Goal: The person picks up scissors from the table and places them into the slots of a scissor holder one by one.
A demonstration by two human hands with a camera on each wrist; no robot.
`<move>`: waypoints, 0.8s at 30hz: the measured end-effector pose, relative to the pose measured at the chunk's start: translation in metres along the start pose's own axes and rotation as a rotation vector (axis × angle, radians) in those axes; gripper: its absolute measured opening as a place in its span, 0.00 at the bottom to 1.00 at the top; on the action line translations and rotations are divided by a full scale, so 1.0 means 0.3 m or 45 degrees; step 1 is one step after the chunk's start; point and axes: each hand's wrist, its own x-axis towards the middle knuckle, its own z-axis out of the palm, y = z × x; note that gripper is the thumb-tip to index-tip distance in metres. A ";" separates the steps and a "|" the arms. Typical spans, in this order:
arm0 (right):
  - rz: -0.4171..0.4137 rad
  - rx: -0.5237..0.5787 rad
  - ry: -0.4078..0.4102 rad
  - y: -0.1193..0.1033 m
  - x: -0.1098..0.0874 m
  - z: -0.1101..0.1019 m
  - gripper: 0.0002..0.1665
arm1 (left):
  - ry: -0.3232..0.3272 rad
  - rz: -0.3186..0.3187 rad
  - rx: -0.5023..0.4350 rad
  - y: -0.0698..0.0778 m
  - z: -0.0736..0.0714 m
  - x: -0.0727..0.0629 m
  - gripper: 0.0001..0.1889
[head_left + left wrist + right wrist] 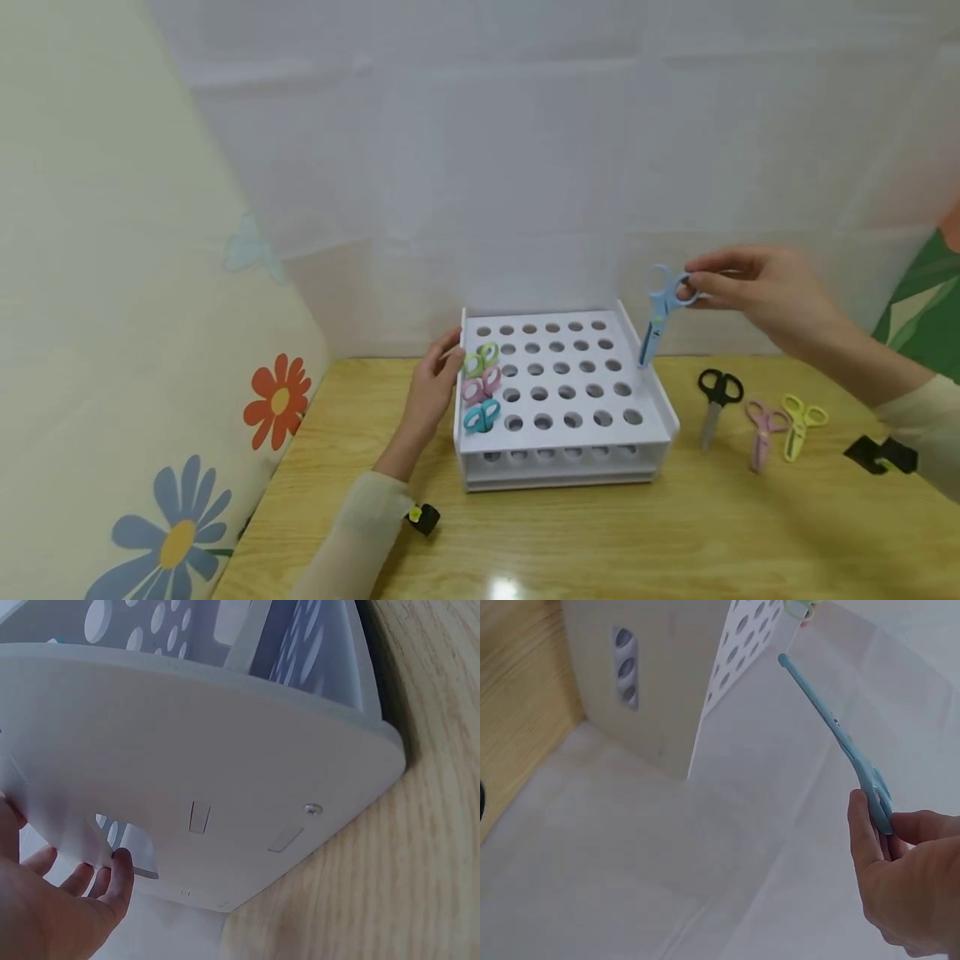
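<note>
A white rack (pixel 552 433) with rows of round holes stands on the wooden table. My left hand (pixel 435 379) rests its fingers against the rack's left side wall, beside a cut-out slot in the left wrist view. Light blue scissors (pixel 657 321) hang blades down above the rack's right edge, where my right hand (pixel 780 292) pinches one handle loop between thumb and fingers. Green scissors (pixel 489 353), pink scissors (pixel 491 380) and teal scissors (pixel 491 411) stand in the leftmost column of holes, with only their handles showing.
Right of the rack lie black-handled scissors (pixel 720 387), another pink pair of scissors (pixel 761 425) and yellow scissors (pixel 799 423) on the table (pixel 570 533). A white sheet (pixel 510 167) hangs behind, and a flower-painted wall (pixel 112 333) stands at left.
</note>
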 end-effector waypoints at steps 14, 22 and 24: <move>-0.048 0.050 -0.162 -0.017 0.125 0.258 0.15 | 0.012 -0.001 0.031 -0.007 0.022 -0.005 0.22; -0.032 0.101 -0.308 0.007 0.122 0.355 0.13 | 0.007 -0.015 0.033 0.000 0.041 -0.003 0.22; -0.023 0.141 -0.338 0.006 0.112 0.373 0.13 | 0.003 -0.013 0.026 0.003 0.045 -0.003 0.22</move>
